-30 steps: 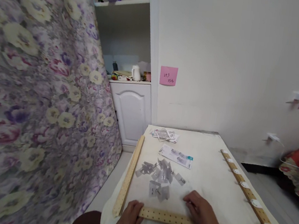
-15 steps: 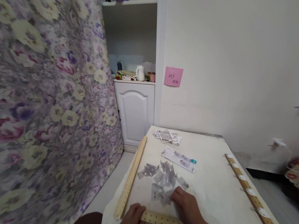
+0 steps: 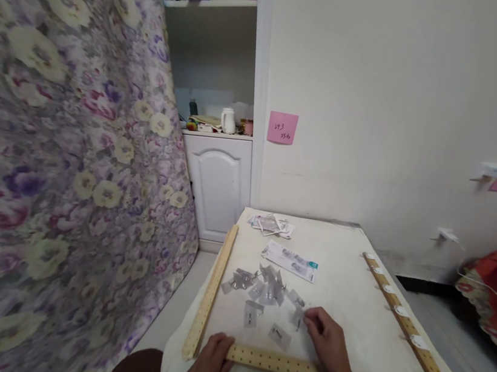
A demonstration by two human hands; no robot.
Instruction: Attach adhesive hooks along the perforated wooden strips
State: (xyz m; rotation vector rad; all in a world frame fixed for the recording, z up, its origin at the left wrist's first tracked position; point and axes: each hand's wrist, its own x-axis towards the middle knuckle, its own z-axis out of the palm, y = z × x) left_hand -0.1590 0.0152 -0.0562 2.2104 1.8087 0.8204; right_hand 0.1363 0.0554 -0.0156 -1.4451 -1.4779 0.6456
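A wooden strip with rows of holes lies across the near edge of the white table. My left hand rests closed on its left end. My right hand reaches over the strip and pinches one small clear adhesive hook at the edge of a scattered pile of several such hooks. One loose hook lies just in front of the strip.
A second holed strip lies along the table's left edge; a third on the right carries several white round pads. A printed package and wrappers lie farther back. A floral curtain hangs left, a white cabinet behind.
My right hand moved from the strip into the hook pile, then drew back right with a hook pinched. One hook now lies apart near the strip. The left hand stayed.
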